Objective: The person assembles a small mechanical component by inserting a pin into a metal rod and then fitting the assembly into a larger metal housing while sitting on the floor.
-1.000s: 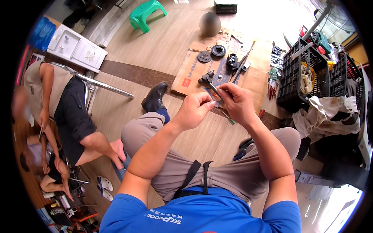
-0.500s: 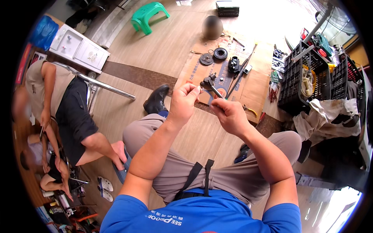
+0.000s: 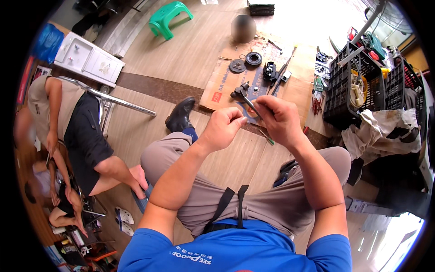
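Observation:
My left hand (image 3: 223,129) is raised over the near edge of the cardboard, thumb and forefinger pinched; whatever they hold is too small to make out. Close beside it, my right hand (image 3: 282,119) has its fingers curled together, its grip hidden. Just beyond the hands is a black part with a rod (image 3: 241,90); its shaft runs toward my right fingers, and I cannot tell whether they touch. A slim green-ended tool (image 3: 269,139) shows below the right hand. Farther out on the cardboard (image 3: 216,86) lie a black ring-shaped part (image 3: 253,58), a dark disc (image 3: 237,66) and a black block-like part (image 3: 270,71).
Black crates (image 3: 346,90) with tools and cloth stand at right, near a fan (image 3: 392,20). A green stool (image 3: 170,20) is at the far left. Two people sit at left, one beside a metal rail (image 3: 129,105). My boot (image 3: 180,114) rests left of the cardboard.
My left hand has moved right and a little nearer. The right hand has risen and shifted right, uncovering the green-ended tool. The view has shifted slightly.

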Demonstrator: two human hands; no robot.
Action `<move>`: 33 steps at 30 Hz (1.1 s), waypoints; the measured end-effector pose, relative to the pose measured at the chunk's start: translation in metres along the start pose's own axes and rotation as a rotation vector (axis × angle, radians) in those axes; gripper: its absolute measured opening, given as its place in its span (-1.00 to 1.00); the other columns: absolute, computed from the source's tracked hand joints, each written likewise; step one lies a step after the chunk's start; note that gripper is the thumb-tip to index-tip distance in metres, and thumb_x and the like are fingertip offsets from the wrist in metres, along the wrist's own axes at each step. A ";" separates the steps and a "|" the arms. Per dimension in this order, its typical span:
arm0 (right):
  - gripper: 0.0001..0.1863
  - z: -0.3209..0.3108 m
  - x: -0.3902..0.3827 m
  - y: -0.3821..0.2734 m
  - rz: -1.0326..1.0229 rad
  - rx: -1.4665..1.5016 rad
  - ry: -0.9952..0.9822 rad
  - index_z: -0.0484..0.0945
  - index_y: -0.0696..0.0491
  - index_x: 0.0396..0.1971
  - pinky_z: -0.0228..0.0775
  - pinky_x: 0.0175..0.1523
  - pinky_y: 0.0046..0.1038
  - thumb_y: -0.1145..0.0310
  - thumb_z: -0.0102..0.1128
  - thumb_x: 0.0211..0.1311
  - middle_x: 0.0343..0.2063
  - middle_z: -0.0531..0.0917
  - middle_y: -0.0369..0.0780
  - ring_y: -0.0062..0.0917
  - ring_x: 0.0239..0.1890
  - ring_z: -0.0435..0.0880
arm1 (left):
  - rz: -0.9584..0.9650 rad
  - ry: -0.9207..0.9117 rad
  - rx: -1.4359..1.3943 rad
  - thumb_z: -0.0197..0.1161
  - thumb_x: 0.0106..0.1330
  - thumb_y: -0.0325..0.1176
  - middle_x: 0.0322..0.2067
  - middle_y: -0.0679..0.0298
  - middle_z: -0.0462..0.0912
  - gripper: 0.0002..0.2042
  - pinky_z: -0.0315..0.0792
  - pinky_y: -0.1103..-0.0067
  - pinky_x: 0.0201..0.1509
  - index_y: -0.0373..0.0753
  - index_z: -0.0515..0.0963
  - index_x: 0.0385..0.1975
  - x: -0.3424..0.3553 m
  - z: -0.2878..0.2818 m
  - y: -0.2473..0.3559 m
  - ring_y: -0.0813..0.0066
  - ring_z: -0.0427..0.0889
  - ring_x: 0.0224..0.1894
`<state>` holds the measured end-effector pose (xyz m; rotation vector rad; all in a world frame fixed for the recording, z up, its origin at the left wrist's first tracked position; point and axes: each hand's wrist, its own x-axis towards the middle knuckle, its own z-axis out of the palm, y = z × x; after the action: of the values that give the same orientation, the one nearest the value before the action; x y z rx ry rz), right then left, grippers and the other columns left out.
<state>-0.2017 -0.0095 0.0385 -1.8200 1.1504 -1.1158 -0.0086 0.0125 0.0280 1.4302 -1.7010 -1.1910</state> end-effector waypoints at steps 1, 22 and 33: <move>-0.90 -0.001 0.002 0.002 0.012 0.002 0.015 0.60 0.09 -0.37 0.36 -0.45 -0.42 0.38 0.24 0.22 -0.61 0.56 -0.09 -0.35 -0.60 0.55 | 0.001 -0.043 -0.019 0.19 0.35 -0.41 -0.61 0.48 0.46 -0.84 0.23 0.69 -0.47 -0.32 0.53 -0.47 -0.001 0.001 0.003 0.77 0.31 -0.53; -0.79 -0.016 0.005 0.022 0.066 -0.227 -0.077 0.58 0.14 -0.18 0.44 -0.32 -0.52 0.52 0.18 0.16 -0.32 0.62 -0.11 -0.52 -0.38 0.63 | -0.149 -0.020 -0.044 0.17 0.33 -0.41 -0.58 0.42 0.53 -0.84 0.32 0.68 -0.43 -0.35 0.55 -0.46 0.006 -0.005 -0.004 0.74 0.40 -0.51; -0.79 0.008 -0.002 0.026 0.217 0.207 -0.399 0.56 0.20 -0.19 0.47 -0.26 -0.36 0.41 0.18 0.24 -0.43 0.65 -0.07 -0.36 -0.37 0.66 | -0.126 0.013 -0.039 0.18 0.34 -0.38 -0.62 0.44 0.49 -0.82 0.26 0.69 -0.47 -0.34 0.56 -0.46 0.006 -0.007 0.001 0.75 0.37 -0.54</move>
<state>-0.2032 -0.0158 0.0115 -1.6180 0.9315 -0.6799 -0.0042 0.0050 0.0312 1.5366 -1.5903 -1.2721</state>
